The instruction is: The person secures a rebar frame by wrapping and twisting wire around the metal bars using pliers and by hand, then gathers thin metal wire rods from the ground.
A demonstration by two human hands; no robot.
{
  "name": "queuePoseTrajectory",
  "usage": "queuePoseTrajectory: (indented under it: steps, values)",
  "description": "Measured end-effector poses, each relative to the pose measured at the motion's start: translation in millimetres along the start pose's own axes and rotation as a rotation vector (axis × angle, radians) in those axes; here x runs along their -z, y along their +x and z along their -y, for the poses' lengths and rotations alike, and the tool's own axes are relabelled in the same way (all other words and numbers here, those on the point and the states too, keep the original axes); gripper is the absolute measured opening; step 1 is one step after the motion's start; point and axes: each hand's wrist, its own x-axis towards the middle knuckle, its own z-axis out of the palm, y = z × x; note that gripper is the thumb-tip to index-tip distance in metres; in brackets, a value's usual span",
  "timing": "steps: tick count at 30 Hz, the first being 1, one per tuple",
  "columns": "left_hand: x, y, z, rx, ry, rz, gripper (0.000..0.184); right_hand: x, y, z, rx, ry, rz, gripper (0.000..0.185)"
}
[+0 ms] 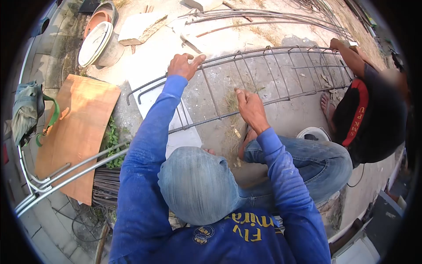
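A steel rebar cage (277, 72) lies across the pale concrete ground (281, 116), its long bars joined by a row of crosswise ties. Its hooked left end passes over a white sheet (193, 137), and its right end reaches a co-worker in black (380, 119).

The left hand (181, 66) is on the far long bar, close to that hooked end, with its fingers partly extended along the steel; I cannot tell whether they grip it. The right hand (253, 110) is above the near long bar, thumb and fingers pressed together, the fingertips pointing in over the space between the long bars. I cannot tell whether they pinch anything thin.

The co-worker's hand (337, 44) is at the far bar near the cage's right end. A white bucket (313, 133) stands between the wearer's jeans and the co-worker. Left of the cage, a plywood board (79, 132) lies flat, a green bag (28, 110) near its left edge. Beyond its far edge are stacked buckets (99, 44), with a broken concrete slab (141, 28) just beside them.
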Motion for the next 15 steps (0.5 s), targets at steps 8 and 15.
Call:
queuePoseTrajectory:
  steps: [8,15]
  values:
    - [-50.3,-156.2,-20.5,0.065,-0.301,0.514,0.052,99.1,15.3,113.9,0.192,-0.047,-0.171,0.026]
    - [-67.3,-149.4,0.0,-0.137,-0.400,0.497,0.048,109.8,34.8,157.4,0.506,-0.675,0.001,0.021]
